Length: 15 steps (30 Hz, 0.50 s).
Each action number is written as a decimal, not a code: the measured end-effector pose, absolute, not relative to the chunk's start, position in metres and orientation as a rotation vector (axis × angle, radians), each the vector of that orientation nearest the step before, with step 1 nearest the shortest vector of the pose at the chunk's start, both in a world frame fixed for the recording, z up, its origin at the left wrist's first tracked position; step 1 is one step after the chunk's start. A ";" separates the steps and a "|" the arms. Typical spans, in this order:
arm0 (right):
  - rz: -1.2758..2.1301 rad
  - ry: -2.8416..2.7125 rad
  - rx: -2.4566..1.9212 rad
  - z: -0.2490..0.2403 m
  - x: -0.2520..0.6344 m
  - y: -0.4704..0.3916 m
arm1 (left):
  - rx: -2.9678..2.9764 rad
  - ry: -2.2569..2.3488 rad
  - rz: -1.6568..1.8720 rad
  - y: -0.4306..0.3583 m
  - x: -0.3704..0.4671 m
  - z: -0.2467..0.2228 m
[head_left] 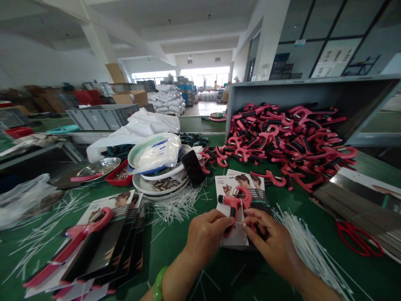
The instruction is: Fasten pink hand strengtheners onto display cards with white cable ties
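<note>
A pink and black hand grip strengthener (246,193) lies on a stack of printed cards (223,184) in front of me. My left hand (205,232) is closed at its left handle, thumb and fingers pinched together there. A thin white cable tie runs between my hands across the handles. My right hand (275,238) is closed, its thumb and fingertips pinching the tie at the right handle; part of that handle is hidden behind the fingers. Beside my right hand lies a bundle of white cable ties (308,246).
A tipped grey crate (313,81) spills pink grip strengtheners (266,138) at the back right. Left are carded strengtheners (90,234) and stacked white trays (159,190) with metal parts. A dark phone (192,168) leans there. Red scissors (359,240) lie right, by stacked cards (354,209).
</note>
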State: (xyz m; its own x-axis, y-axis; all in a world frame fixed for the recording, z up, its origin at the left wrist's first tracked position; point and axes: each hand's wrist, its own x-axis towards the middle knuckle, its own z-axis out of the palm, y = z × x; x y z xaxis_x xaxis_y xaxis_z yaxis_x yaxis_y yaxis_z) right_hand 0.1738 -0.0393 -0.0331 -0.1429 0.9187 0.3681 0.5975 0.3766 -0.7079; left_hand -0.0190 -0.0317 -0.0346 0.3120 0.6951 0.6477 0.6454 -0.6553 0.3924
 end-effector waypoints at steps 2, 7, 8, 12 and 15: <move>0.517 -1.846 -1.325 -0.033 0.174 -0.039 | 2.484 1.276 1.270 -0.032 -0.019 -0.035; 0.568 -1.856 -1.336 -0.030 0.176 -0.037 | 2.437 1.274 1.288 -0.031 -0.020 -0.033; 0.577 -1.850 -1.335 -0.029 0.176 -0.037 | 2.436 1.271 1.296 -0.031 -0.020 -0.033; 0.583 -1.833 -1.332 -0.027 0.175 -0.037 | 2.438 1.243 1.331 -0.030 -0.020 -0.035; 0.585 -1.831 -1.338 -0.027 0.175 -0.037 | 2.432 1.248 1.337 -0.030 -0.019 -0.037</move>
State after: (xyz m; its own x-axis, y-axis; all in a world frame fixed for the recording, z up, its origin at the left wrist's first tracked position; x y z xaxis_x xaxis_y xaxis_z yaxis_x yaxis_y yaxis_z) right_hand 0.1747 -0.0369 -0.0265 -0.1434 0.9371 0.3181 0.5788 0.3402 -0.7411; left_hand -0.0194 -0.0297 -0.0374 0.2796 0.6972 0.6601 0.6109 -0.6596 0.4379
